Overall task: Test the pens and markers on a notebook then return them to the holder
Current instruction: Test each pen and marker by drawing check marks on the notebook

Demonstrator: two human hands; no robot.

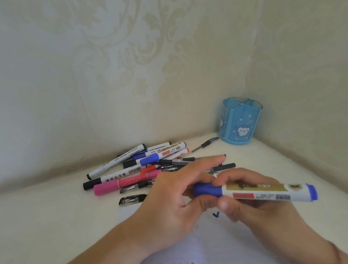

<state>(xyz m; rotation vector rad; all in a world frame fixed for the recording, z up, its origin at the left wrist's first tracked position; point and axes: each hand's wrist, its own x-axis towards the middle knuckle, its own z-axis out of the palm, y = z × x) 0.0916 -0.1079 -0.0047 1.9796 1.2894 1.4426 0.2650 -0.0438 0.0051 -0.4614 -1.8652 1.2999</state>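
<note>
My right grip [251, 200] steadies the blue marker [257, 193] barrel while my left grip [178, 198] pinches its cap, probably recapping above the notebook [215, 246].

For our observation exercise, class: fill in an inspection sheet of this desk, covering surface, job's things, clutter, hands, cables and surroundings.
Surface: pale desk, set in a corner.
Job's things: blue marker held by both hands over the notebook, which bears tick marks; pens pile; blue holder, nothing seen inside.
Clutter: nothing seen.
Hands: left hand grips the marker's cap end; right hand grips its barrel.
Cables: nothing seen.
Surroundings: patterned wall.
</note>
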